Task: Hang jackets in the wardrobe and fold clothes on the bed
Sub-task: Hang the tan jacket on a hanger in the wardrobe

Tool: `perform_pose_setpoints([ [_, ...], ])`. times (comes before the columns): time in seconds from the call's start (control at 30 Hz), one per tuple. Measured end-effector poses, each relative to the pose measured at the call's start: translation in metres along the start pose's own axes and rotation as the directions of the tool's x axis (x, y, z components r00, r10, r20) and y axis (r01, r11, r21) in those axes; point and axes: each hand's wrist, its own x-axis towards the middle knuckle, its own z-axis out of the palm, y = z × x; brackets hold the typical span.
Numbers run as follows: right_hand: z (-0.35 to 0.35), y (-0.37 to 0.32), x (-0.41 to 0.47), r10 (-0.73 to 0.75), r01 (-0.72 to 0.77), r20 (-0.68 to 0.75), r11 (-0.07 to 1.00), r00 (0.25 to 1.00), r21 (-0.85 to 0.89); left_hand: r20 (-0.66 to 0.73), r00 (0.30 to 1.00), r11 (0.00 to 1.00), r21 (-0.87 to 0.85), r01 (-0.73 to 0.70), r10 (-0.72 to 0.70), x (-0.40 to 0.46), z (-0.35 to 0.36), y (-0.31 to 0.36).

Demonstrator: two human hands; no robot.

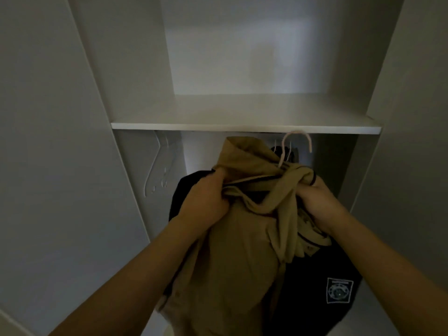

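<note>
Wardrobe point(244, 69) interior is seen from the head camera, dim, with a white shelf point(244, 126) across it above both hands. A tan jacket point(240, 253) is held up in front of the opening, below the shelf — its collar end is bunched between the hands and its body hangs down between the forearms. The left hand point(206, 200) is closed on a fold of the jacket's upper left edge, fingers curled into the cloth. The right hand point(317, 204) is closed on the gathered fabric at the upper right, fingers curled round it; whether the hanger's shoulder is also inside that grip cannot be told. A pale pink hanger point(297, 144) rises out of the bunched collar just above and to the left of the right hand, its hook just under the shelf edge; contact with a rail cannot be made out. A dark garment point(322, 287) with a white square emblem hangs behind the jacket, showing below the right hand and beside the left. White empty hangers point(160, 166) hang well to the left of the left hand, against the side wall.
</note>
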Motion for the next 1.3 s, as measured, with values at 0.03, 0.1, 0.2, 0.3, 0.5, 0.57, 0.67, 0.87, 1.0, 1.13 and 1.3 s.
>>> perform_pose_setpoints([
  [0.03,0.0,-0.004,0.001,0.0,0.0,-0.04,1.0,0.999,0.006,0.085,0.992,0.996,0.016,0.091,-0.092,-0.009,0.004,-0.019],
  [0.1,-0.002,-0.009,0.003,0.003,-0.004,-0.092,1.0,0.996,-0.01,0.204,0.939,0.961,0.038,0.273,-0.275,-0.033,0.015,-0.054],
  [0.2,-0.001,-0.01,-0.001,-0.027,0.027,-0.165,1.0,0.986,0.003,0.291,0.848,0.894,0.074,0.442,-0.443,-0.065,0.034,-0.093],
  [0.3,-0.006,-0.003,-0.001,-0.014,0.016,-0.213,1.0,0.977,0.006,0.289,0.763,0.795,-0.007,0.606,-0.579,-0.075,0.042,-0.112],
  [0.5,-0.053,0.023,-0.008,0.431,-0.425,0.115,0.902,0.895,-0.068,-0.179,0.938,0.905,0.261,0.335,-0.296,-0.043,-0.001,-0.115],
  [0.57,-0.059,0.027,-0.012,0.373,-0.41,0.215,0.896,0.903,0.168,-0.208,0.978,0.895,0.435,0.101,-0.01,-0.023,-0.025,-0.105],
  [0.67,-0.048,0.021,-0.011,0.337,-0.385,0.243,0.904,0.909,0.185,-0.079,0.949,0.818,0.531,-0.22,0.307,0.008,-0.046,-0.069],
  [0.87,-0.004,0.002,-0.014,0.329,-0.283,0.241,0.937,0.913,-0.207,0.175,0.806,0.708,0.397,-0.584,0.566,0.042,-0.023,0.019],
  [1.0,0.001,-0.005,-0.022,0.294,-0.215,0.234,0.926,0.927,-0.31,0.015,0.884,0.858,0.232,-0.458,0.467,0.039,-0.02,0.029],
  [1.13,0.016,0.014,-0.018,0.25,-0.144,0.122,0.822,0.961,-0.551,0.069,0.89,0.877,0.148,-0.457,0.451,0.035,-0.012,0.039],
  [1.3,0.021,0.023,-0.014,0.098,-0.059,0.048,0.851,0.994,-0.522,0.048,0.886,0.871,0.169,-0.462,0.461,0.035,-0.017,0.045],
])
